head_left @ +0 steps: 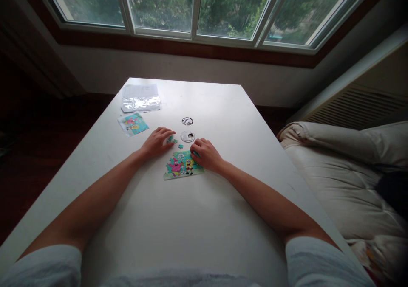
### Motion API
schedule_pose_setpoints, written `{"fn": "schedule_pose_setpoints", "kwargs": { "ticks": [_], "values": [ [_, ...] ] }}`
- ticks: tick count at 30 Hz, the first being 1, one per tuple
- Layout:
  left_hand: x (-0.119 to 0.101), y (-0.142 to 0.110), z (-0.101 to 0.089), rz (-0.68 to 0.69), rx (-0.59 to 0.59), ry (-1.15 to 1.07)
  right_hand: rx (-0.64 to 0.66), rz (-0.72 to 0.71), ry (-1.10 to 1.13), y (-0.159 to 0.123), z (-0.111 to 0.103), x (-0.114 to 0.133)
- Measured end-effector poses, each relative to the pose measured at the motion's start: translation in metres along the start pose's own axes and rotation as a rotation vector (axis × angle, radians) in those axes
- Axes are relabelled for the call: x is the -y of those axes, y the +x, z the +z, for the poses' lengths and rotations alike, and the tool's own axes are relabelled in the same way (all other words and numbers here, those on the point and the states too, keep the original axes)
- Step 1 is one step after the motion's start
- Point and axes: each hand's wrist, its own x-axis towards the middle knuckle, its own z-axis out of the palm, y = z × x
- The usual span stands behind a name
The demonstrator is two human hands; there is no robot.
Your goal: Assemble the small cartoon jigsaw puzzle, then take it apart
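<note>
A partly assembled jigsaw puzzle (178, 168) with a pink and a yellow cartoon figure lies flat on the white table. My right hand (207, 154) rests over its upper right part. Its fingers are curled around a small teal puzzle piece, mostly hidden by the fingers, at the puzzle's edge. To the upper left, my left hand (156, 142) lies on the table with thumb and fingers apart. Some loose puzzle pieces (172, 139) sit between that thumb and the fingers. One single teal piece (180, 146) lies just above the puzzle, between the hands.
Beyond the hands, two round inserts (188, 136) (187, 121) are set in the white table (197, 227). A picture card (134, 124) and papers in a clear plastic sleeve (141, 98) lie at the far left. A cushioned seat (331, 181) stands to the right.
</note>
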Motion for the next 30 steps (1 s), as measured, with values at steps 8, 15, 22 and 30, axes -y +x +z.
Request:
{"fn": "schedule_pose_setpoints", "kwargs": {
  "ticks": [8, 15, 22, 30],
  "values": [
    [0.026, -0.005, -0.01, -0.009, -0.031, -0.028, 0.012, 0.031, -0.026, 0.001, 0.001, -0.003],
    [0.029, -0.005, -0.015, 0.051, 0.027, -0.089, -0.001, 0.034, -0.017, 0.0, 0.003, -0.007],
    [0.026, -0.002, -0.009, 0.05, 0.021, -0.119, -0.002, 0.042, -0.002, 0.0, 0.004, -0.008],
    [0.022, -0.004, -0.008, 0.024, 0.003, -0.073, -0.002, 0.042, 0.009, 0.001, 0.004, -0.008]
  ]
}}
